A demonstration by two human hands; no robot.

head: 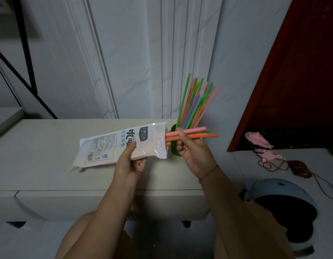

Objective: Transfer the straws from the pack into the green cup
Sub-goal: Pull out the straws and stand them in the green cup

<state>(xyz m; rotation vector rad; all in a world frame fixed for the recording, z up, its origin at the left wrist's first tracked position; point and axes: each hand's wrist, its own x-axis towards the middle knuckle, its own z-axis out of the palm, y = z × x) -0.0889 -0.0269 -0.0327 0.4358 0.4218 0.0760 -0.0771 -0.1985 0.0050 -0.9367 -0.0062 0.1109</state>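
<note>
A white plastic straw pack [113,146] with dark print lies tilted above the pale cabinet top, my left hand [131,161] gripping its lower edge. From its open right end stick out several pink, orange and green straws [197,132], lying level; my right hand [191,152] pinches them between thumb and fingers. Behind that hand stands the green cup [173,128], mostly hidden by the pack and my fingers. Several coloured straws [194,101] stand fanned out in the cup, leaning up and to the right.
The cabinet top [49,146] runs left from the cup, its front edge close to me. A white panelled wall [124,62] rises behind. To the right are a dark red panel [292,71], pink toys with cords [263,146] and a blue-rimmed round bin [283,202].
</note>
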